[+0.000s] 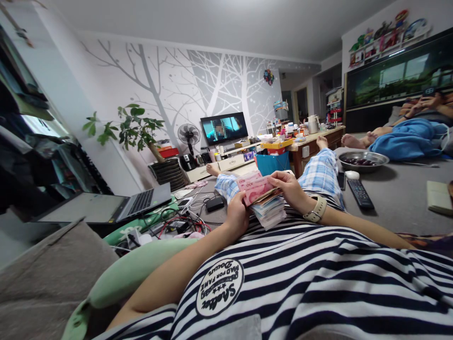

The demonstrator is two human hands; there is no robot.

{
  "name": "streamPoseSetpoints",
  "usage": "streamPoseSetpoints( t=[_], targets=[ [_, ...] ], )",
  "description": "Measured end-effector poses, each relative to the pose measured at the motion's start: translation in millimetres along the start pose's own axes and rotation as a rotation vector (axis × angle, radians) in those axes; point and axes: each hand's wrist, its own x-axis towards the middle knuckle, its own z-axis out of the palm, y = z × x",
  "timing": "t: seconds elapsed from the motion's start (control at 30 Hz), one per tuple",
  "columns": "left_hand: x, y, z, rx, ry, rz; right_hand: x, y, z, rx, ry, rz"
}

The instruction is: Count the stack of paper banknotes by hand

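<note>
A thick stack of banknotes (264, 200), pink ones on top, rests over my lap above a striped shirt. My left hand (236, 215) grips the stack's left edge, fingers curled around it. My right hand (292, 189), with a pale watch on its wrist, closes on the top notes from the right, thumb pressed on the upper pink note. My legs in blue checked trousers (318, 172) stretch out beyond the hands.
A remote control (360, 192) and a metal bowl of dark fruit (363, 159) lie on the grey couch to the right. Another person reclines at far right under a blue blanket (406, 139). An open laptop (116, 205), cables and a green cushion (134, 271) sit left.
</note>
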Motion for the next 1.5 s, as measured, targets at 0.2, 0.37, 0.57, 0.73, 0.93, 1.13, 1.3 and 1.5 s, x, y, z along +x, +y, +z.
streamPoseSetpoints(
  t=[0.2,0.37,0.57,0.73,0.93,1.13,1.3,1.5],
  targets=[
    [-1.9,0.3,0.0,0.023,-0.034,0.003,-0.4,-1.6,0.1,-0.013,-0.022,-0.008],
    [-0.9,-0.7,-1.2,0.05,0.0,0.013,0.4,-0.2,-0.5,-0.022,0.004,-0.028],
    [-0.7,0.1,-0.5,0.057,-0.016,0.008,0.2,-1.0,-0.1,-0.023,0.004,-0.023],
    [-3.2,2.1,1.1,0.054,0.009,0.015,0.2,0.4,0.4,0.006,0.004,-0.001],
    [-2.1,2.2,0.6,0.024,-0.014,-0.009,-0.3,1.7,0.0,-0.011,-0.01,0.016],
    [-0.6,0.9,0.2,0.015,-0.003,-0.005,-0.8,1.0,0.8,-0.014,0.007,0.002],
    [0.9,1.5,0.2,0.01,0.022,-0.01,-1.5,1.9,1.1,0.025,0.0,0.001],
    [0.4,2.9,1.3,0.004,0.055,-0.022,-1.5,4.5,-1.3,0.023,-0.05,0.001]
  ],
)
